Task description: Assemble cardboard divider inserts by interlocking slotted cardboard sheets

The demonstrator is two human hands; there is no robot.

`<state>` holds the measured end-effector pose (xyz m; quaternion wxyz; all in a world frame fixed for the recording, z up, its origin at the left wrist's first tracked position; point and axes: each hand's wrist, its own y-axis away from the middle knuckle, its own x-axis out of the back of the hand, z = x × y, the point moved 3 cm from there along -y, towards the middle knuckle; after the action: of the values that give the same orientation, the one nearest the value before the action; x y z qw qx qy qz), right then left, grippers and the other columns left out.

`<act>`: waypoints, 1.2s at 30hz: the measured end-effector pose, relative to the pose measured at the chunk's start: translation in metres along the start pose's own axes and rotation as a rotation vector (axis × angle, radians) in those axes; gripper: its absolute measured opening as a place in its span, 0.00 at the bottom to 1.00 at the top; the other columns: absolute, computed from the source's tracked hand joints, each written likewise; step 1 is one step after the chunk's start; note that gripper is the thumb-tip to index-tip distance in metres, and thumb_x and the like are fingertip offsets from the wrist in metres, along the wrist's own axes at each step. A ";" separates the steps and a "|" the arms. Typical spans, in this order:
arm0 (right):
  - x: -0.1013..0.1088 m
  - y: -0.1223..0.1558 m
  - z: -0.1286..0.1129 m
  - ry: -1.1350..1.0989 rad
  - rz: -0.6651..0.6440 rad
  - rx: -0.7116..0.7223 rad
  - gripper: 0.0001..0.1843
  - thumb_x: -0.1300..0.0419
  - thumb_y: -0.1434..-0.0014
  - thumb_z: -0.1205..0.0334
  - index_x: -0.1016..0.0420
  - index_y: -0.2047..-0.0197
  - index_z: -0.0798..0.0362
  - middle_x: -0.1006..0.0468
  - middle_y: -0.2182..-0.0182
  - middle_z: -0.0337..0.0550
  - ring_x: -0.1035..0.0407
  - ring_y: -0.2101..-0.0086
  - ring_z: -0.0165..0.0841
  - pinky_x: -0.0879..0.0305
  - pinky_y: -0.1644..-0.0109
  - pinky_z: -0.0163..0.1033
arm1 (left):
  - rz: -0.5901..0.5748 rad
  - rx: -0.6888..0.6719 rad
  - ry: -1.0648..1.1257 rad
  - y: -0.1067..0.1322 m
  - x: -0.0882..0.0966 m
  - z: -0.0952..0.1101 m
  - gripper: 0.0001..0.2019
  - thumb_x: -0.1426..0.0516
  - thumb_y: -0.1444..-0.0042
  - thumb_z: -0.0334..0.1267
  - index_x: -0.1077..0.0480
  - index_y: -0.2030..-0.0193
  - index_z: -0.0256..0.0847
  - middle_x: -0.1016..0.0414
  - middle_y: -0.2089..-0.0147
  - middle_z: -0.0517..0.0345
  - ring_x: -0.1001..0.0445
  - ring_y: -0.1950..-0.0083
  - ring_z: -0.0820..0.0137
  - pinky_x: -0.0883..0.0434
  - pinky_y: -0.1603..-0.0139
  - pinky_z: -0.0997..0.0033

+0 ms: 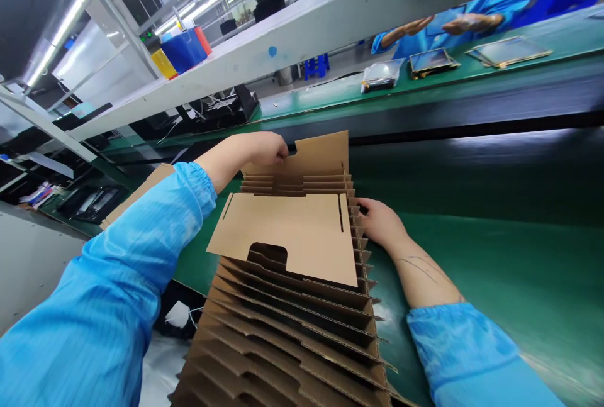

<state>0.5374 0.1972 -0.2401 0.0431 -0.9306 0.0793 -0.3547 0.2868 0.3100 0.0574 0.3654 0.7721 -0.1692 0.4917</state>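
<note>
A long cardboard divider rack (292, 356) runs away from me, with several notched partitions standing crosswise in it. A loose-looking cardboard sheet (292, 224), slotted near both sides and cut out at its near edge, lies tilted over the middle. At the far end stands an upright cardboard divider (323, 152). My left hand (268, 148) is closed on that divider beside its notch; the fingertips are partly hidden. Against the rack's right side, my right hand (380, 221) has its fingers curled on the projecting partition edges. Its fingertips are partly hidden behind the cardboard.
Beneath the rack is a green work surface (472, 256). Across the dark channel, flat screen panels (431, 62) lie on a green ledge, near a co-worker's hands (467, 23). A white shelf (302, 33) crosses above, carrying a blue bin (184, 51).
</note>
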 end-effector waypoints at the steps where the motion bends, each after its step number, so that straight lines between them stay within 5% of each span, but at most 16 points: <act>1: 0.000 0.000 0.000 0.001 0.001 -0.001 0.17 0.37 0.30 0.57 0.11 0.45 0.49 0.13 0.47 0.52 0.19 0.48 0.45 0.25 0.44 0.42 | 0.017 -0.012 0.008 0.000 -0.004 0.000 0.22 0.42 0.34 0.40 0.14 0.37 0.48 0.10 0.43 0.49 0.17 0.49 0.56 0.29 0.49 0.62; 9: 0.000 0.001 0.000 0.007 0.000 0.009 0.17 0.37 0.29 0.56 0.11 0.44 0.50 0.13 0.47 0.52 0.19 0.48 0.45 0.25 0.44 0.41 | 0.122 -0.015 -0.022 -0.002 -0.010 0.001 0.21 0.43 0.35 0.40 0.13 0.40 0.49 0.11 0.42 0.51 0.17 0.49 0.56 0.27 0.50 0.62; 36: 0.006 0.005 -0.013 0.039 -0.009 -0.025 0.16 0.40 0.27 0.57 0.11 0.47 0.49 0.13 0.45 0.49 0.20 0.47 0.45 0.27 0.45 0.43 | 0.030 0.001 0.023 -0.010 -0.019 -0.006 0.24 0.43 0.35 0.45 0.14 0.38 0.49 0.11 0.41 0.50 0.17 0.47 0.55 0.26 0.47 0.61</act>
<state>0.5327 0.1911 -0.2267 0.0283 -0.9243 0.0803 -0.3720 0.2800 0.3192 0.0380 0.3596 0.7640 -0.1763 0.5059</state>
